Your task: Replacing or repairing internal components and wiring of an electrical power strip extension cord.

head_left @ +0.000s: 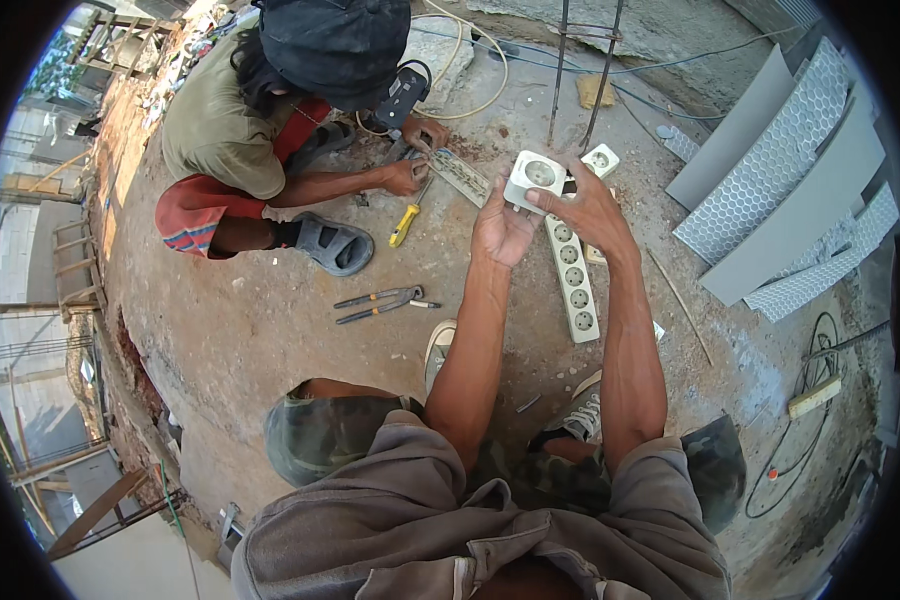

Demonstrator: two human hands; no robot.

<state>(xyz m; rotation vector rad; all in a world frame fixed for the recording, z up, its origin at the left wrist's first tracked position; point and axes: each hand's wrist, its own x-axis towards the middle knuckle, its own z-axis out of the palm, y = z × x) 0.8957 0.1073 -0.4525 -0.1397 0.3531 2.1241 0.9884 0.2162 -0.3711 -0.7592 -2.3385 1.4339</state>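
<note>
Between my two hands, in front of me, I hold a white square wall socket (536,178) with its round face turned up. My left hand (505,225) supports it from the lower left, fingers curled under it. From the right, my right hand (588,212) grips its edge, the thumb lying along the near side. Below the hands a long white power strip (574,285) with several round outlets lies on the ground. Another white socket (600,160) sits just beyond my right hand.
At left a crouching co-worker handles an opened power strip (460,177); a yellow screwdriver (404,225) lies by it. Pincers (380,303) rest on the ground. Grey and hexagon-patterned sheets (770,170) stand at right, with a cable (792,455) and a block-shaped extension socket (815,396) nearer me.
</note>
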